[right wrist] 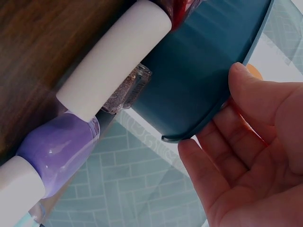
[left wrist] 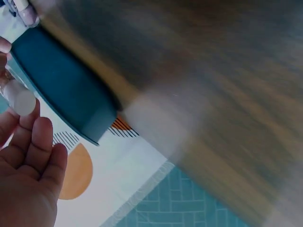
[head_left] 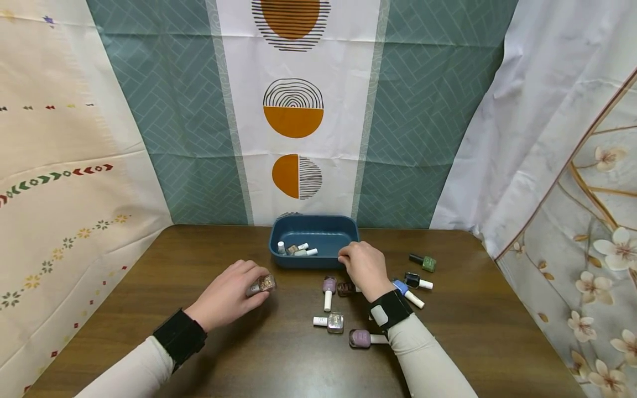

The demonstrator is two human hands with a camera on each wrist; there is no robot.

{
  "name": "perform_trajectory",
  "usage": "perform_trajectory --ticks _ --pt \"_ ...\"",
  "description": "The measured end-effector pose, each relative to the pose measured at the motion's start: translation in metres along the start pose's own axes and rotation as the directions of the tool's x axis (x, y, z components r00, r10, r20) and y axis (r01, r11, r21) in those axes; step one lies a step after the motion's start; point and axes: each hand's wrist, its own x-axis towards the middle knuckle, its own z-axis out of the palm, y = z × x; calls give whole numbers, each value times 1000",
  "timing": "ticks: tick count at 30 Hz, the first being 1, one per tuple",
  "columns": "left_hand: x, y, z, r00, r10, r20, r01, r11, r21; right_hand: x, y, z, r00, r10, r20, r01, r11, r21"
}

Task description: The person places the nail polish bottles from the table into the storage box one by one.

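My left hand (head_left: 230, 292) holds a glittery nail polish bottle (head_left: 267, 283) above the table, left of the blue tray (head_left: 330, 243). Its white cap (left wrist: 22, 100) points out past the fingers in the left wrist view. My right hand (head_left: 365, 266) is at the tray's front right corner. It grips the rim there, thumb on the edge and fingers against the outer wall in the right wrist view. Several small nail polish bottles (head_left: 300, 252) lie in the tray's left part.
Several nail polish bottles lie on the table: a mauve one (head_left: 329, 285), a dark red one (head_left: 345, 288), a silver glitter one (head_left: 335, 323), a purple one (head_left: 360, 338), a blue one (head_left: 400, 286), a black one (head_left: 412, 279) and a green one (head_left: 428, 263). A patterned curtain (head_left: 318, 110) hangs behind.
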Motion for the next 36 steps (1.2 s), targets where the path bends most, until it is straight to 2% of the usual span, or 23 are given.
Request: perform_trajectory --ticks 7,11,27,36 --pt "26 5 1 997 8 -74 -6 1000 18 0 0 1 1000 -1 -6 1 1000 -3" --pt "41 8 1 996 21 -91 -19 1000 22 0 0 0 1000 1 -6 -1 1000 0" --pt "90 12 8 997 14 -77 -12 999 30 1 0 0 1000 10 -5 -10 1000 3" --pt "113 10 11 999 -20 -28 21 999 34 1 -1 -1 1000 4 -1 -4 1000 -3"
